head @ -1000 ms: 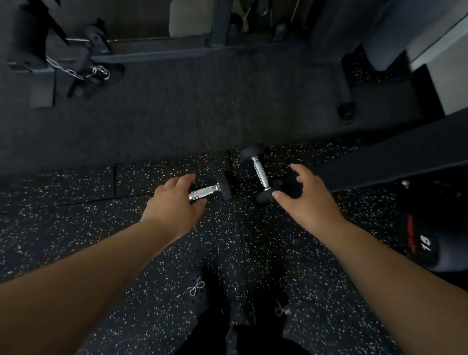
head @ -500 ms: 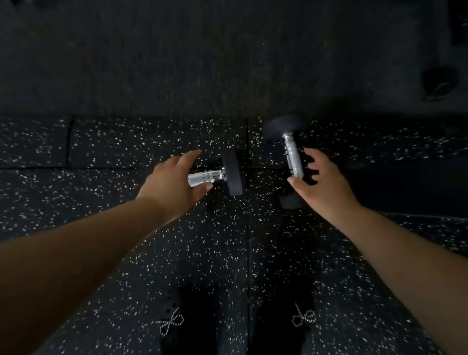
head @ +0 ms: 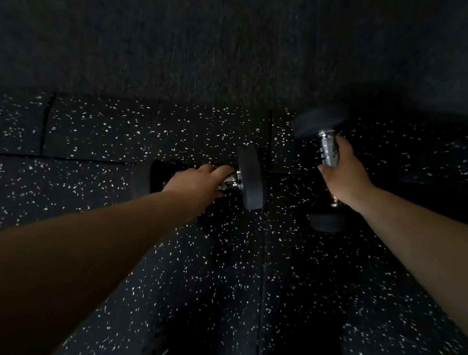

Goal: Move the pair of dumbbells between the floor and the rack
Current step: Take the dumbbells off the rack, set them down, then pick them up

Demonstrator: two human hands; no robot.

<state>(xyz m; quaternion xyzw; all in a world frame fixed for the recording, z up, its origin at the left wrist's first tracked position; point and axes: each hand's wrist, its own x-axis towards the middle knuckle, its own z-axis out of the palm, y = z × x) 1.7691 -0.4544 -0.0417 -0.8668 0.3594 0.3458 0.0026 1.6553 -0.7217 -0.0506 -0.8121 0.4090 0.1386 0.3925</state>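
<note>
Two small dumbbells with black rubber heads and chrome handles lie on the speckled rubber floor. The left dumbbell (head: 251,178) lies roughly sideways, and my left hand (head: 199,181) is wrapped around its handle between the two heads. The right dumbbell (head: 319,126) points away from me, its far head raised in view and its near head below my wrist. My right hand (head: 342,172) is closed around its chrome handle. The rack is out of view.
Black speckled rubber tiles (head: 118,134) cover the near floor, with seams between them. Beyond lies plain dark carpet (head: 209,49). My dark shoes are dimly visible at the bottom edge.
Both hands have gone from hovering open over the handles to closing around them. The view has tipped further down, so the machines and bench have left the frame.
</note>
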